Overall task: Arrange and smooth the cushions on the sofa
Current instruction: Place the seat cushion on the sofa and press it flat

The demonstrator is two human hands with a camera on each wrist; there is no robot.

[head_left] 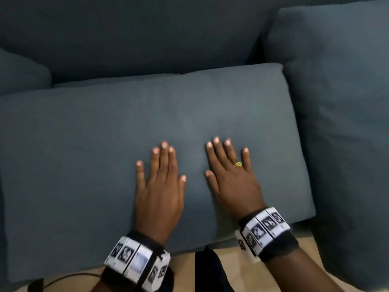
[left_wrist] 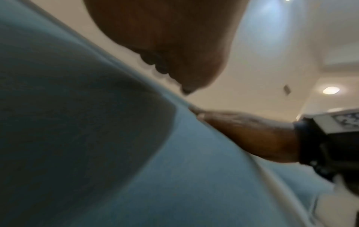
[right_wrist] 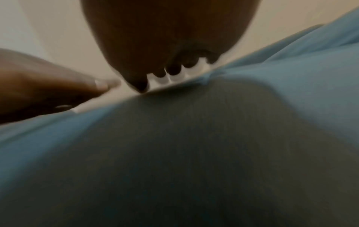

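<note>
A large blue-grey seat cushion (head_left: 105,144) lies flat across the sofa in the head view. Both my hands rest palm down on its front middle, side by side, fingers straight and slightly spread. My left hand (head_left: 161,175) is just left of my right hand (head_left: 230,171), which wears a gold ring. In the left wrist view my left hand (left_wrist: 174,46) hovers over the cushion fabric (left_wrist: 97,153), with my right hand (left_wrist: 248,132) lying flat beyond. In the right wrist view my right hand (right_wrist: 169,46) presses the fabric (right_wrist: 194,153), beside my left hand (right_wrist: 48,86).
The sofa's back cushion (head_left: 147,34) runs along the top. Another blue-grey cushion (head_left: 341,102) stands at the right, and a smaller one (head_left: 19,74) peeks in at the left. Beige floor (head_left: 183,268) shows below the seat's front edge, with a black cable (head_left: 63,278).
</note>
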